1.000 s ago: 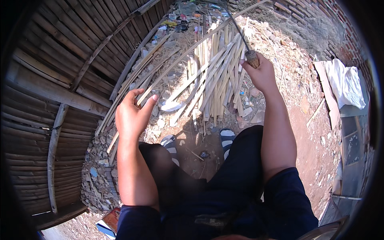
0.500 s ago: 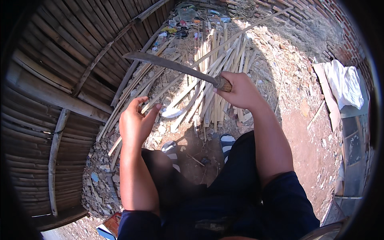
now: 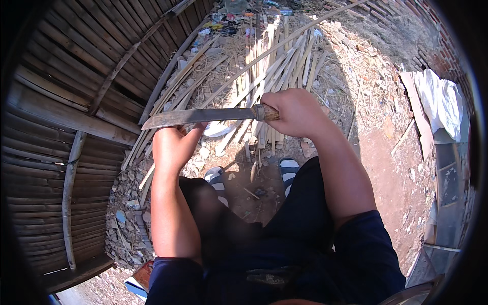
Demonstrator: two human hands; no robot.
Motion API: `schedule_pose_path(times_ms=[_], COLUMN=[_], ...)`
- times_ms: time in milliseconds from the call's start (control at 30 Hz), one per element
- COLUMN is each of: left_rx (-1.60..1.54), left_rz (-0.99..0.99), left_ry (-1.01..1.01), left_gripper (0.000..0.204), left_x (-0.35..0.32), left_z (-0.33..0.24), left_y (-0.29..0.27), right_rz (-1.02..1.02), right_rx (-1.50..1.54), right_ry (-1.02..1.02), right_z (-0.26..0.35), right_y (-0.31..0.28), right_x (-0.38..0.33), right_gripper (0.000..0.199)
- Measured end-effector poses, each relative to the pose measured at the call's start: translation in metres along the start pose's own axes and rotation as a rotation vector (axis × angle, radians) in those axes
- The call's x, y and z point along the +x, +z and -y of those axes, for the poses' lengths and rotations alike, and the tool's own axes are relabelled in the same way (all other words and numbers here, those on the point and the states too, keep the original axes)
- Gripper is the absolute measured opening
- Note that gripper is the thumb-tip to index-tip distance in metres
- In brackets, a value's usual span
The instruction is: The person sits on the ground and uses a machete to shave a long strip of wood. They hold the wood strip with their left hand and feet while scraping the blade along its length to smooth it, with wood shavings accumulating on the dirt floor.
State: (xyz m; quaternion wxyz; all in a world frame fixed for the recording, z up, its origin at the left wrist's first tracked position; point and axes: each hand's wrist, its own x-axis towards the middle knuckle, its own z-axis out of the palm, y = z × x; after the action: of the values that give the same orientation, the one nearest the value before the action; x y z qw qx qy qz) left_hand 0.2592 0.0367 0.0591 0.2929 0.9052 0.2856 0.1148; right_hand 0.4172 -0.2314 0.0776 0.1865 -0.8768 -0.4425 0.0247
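Head view: a long knife (image 3: 203,116) lies level across the front of the body, gripped in the right hand (image 3: 297,112).
The right fingers wrap tightly round its worn wooden handle, next to a metal collar; the dull grey blade, faintly curved at the tip, points left and crosses in front of the left hand (image 3: 174,152), whether touching I cannot tell. That hand closes around a long pale strip (image 3: 308,27), its fingertips partly hidden by the blade. Beyond lies a loose heap of split, straight-edged strips (image 3: 277,71) on stony, straw-strewn ground, ahead of two striped sandals (image 3: 288,175). Dark slatted wall (image 3: 76,122) on the left, rough brick wall (image 3: 447,56) and crumpled white cloth (image 3: 438,104) on the right.
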Motion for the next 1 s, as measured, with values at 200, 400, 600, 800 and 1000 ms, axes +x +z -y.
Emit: schedule_pose_path(times_ms=[200, 400, 600, 800, 1000], left_rx=[-0.094, -0.205, -0.18, -0.22, -0.211], left_rz=[-0.02, 0.055, 0.082, -0.016, 0.016], left_ry=[0.008, -0.013, 0.001, 0.115, 0.042], left_gripper=[0.059, 0.047, 0.051, 0.052, 0.044], left_x=[-0.003, -0.006, -0.006, -0.006, -0.007], left_z=[0.0, -0.015, -0.014, -0.002, -0.014], left_y=[-0.008, -0.009, 0.0, -0.005, -0.009], right_rz=[-0.365, -0.554, -0.258, -0.294, -0.505], right_rx=[0.21, 0.273, -0.039, 0.031, 0.233], right_ry=[0.384, 0.469, -0.027, 0.021, 0.437], right_z=[-0.05, -0.044, -0.001, -0.005, -0.052], right_y=[-0.021, -0.014, 0.005, 0.002, -0.014], right_x=[0.001, -0.003, 0.006, 0.014, 0.002], right_gripper=[0.032, 0.033, 0.021, 0.019, 0.033])
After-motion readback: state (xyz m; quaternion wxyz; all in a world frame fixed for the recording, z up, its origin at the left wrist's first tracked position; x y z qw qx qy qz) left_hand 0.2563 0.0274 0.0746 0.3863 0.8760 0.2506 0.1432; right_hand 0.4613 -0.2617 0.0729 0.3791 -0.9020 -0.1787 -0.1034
